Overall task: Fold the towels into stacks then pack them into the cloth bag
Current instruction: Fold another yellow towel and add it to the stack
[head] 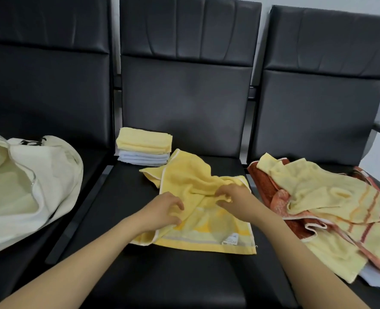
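A person's two bare hands work a yellow towel (207,230) spread on the middle seat (184,275) of a row of dark chairs. The left hand (165,208) pinches the towel's left edge about halfway along, fingers curled round the cloth. The right hand (231,197), just across the towel from it, has its fingers clenched on a bunched ridge near the right edge. The towel's long axis runs away from the person: the near hem, with its label, lies flat below both hands, while the far half lies rumpled beyond them, one corner reaching toward the folded stack (143,148) of yellow and pale-blue towels just behind the towel's far left. The fold to come appears to turn on that far half, which lies ahead of both grips and leans left, so the left hand looks the nearer to its loose corner. The cloth bag (39,175) gapes open well to the towel's left, and a loose pile (318,197) of unfolded yellow and rust towels waits to its right, so folding seems far from done.
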The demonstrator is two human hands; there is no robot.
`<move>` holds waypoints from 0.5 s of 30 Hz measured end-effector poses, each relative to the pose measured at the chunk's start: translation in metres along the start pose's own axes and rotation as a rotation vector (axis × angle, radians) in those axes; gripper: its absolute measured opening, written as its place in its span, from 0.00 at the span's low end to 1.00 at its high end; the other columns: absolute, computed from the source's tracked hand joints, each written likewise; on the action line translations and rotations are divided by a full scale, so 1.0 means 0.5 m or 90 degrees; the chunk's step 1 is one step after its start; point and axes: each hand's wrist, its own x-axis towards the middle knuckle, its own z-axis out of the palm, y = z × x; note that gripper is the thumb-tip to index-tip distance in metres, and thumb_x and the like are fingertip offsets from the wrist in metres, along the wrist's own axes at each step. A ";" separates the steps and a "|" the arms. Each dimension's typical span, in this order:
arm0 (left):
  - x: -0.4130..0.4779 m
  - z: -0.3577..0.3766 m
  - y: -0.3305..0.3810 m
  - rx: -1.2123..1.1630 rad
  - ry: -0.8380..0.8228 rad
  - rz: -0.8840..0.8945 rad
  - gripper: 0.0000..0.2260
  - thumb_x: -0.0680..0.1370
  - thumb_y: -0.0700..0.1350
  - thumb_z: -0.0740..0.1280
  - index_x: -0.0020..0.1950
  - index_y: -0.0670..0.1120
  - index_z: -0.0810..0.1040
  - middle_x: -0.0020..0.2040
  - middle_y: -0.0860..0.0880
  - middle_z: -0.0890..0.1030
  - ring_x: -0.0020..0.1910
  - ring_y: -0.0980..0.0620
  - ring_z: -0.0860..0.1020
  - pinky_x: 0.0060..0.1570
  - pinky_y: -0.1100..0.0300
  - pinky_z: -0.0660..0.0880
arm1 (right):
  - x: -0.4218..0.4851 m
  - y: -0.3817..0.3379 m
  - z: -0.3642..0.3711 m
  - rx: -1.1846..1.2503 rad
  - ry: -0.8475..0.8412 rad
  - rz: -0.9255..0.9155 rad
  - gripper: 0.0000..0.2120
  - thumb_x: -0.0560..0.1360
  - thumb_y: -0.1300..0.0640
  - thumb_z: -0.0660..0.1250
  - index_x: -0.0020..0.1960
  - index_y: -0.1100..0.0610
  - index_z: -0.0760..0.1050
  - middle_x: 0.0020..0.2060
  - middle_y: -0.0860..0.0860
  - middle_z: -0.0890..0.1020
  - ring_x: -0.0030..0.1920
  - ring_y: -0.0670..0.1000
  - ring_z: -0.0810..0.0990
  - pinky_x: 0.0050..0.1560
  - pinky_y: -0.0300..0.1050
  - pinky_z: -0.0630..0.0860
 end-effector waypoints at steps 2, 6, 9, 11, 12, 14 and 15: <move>-0.005 -0.005 -0.011 0.102 -0.024 -0.037 0.15 0.72 0.53 0.70 0.57 0.53 0.73 0.58 0.55 0.68 0.59 0.54 0.69 0.58 0.57 0.71 | -0.016 -0.017 0.004 0.052 -0.133 -0.035 0.14 0.75 0.48 0.68 0.59 0.51 0.75 0.55 0.47 0.78 0.55 0.48 0.78 0.54 0.39 0.74; -0.006 -0.015 -0.016 -0.022 0.003 -0.077 0.05 0.71 0.45 0.69 0.45 0.50 0.75 0.47 0.53 0.74 0.43 0.57 0.73 0.39 0.66 0.69 | -0.037 -0.043 0.041 0.019 -0.273 -0.075 0.21 0.69 0.43 0.73 0.58 0.49 0.74 0.52 0.45 0.75 0.53 0.48 0.75 0.51 0.39 0.73; -0.001 -0.039 -0.013 -0.121 0.093 -0.115 0.04 0.72 0.42 0.69 0.44 0.50 0.77 0.44 0.53 0.77 0.41 0.56 0.75 0.35 0.66 0.68 | -0.037 -0.047 0.067 -0.035 -0.264 -0.128 0.11 0.72 0.51 0.71 0.53 0.50 0.76 0.49 0.46 0.71 0.51 0.49 0.73 0.52 0.44 0.73; -0.002 -0.068 -0.029 -0.146 0.189 -0.185 0.03 0.73 0.42 0.69 0.44 0.48 0.77 0.43 0.51 0.78 0.41 0.54 0.75 0.35 0.62 0.69 | -0.034 -0.040 0.065 -0.013 -0.283 -0.117 0.03 0.73 0.56 0.70 0.46 0.51 0.77 0.44 0.45 0.74 0.46 0.49 0.75 0.48 0.44 0.73; -0.005 -0.080 -0.043 -0.118 0.225 -0.219 0.02 0.74 0.42 0.68 0.44 0.48 0.77 0.43 0.51 0.78 0.41 0.53 0.75 0.35 0.60 0.69 | -0.034 -0.035 0.062 -0.013 -0.309 -0.105 0.02 0.74 0.57 0.70 0.44 0.51 0.77 0.42 0.45 0.76 0.45 0.48 0.75 0.47 0.44 0.73; -0.012 -0.085 -0.075 0.028 0.252 -0.255 0.03 0.75 0.40 0.67 0.45 0.48 0.75 0.47 0.49 0.77 0.43 0.51 0.75 0.38 0.58 0.70 | -0.036 -0.025 0.053 -0.021 -0.352 -0.083 0.02 0.74 0.56 0.70 0.43 0.51 0.77 0.40 0.45 0.77 0.44 0.48 0.76 0.46 0.45 0.75; -0.016 -0.078 -0.085 0.098 0.252 -0.243 0.05 0.76 0.38 0.65 0.48 0.48 0.74 0.51 0.48 0.75 0.46 0.51 0.74 0.41 0.57 0.71 | -0.039 -0.022 0.051 -0.021 -0.353 -0.078 0.03 0.74 0.56 0.69 0.42 0.50 0.77 0.40 0.44 0.77 0.44 0.49 0.76 0.47 0.45 0.75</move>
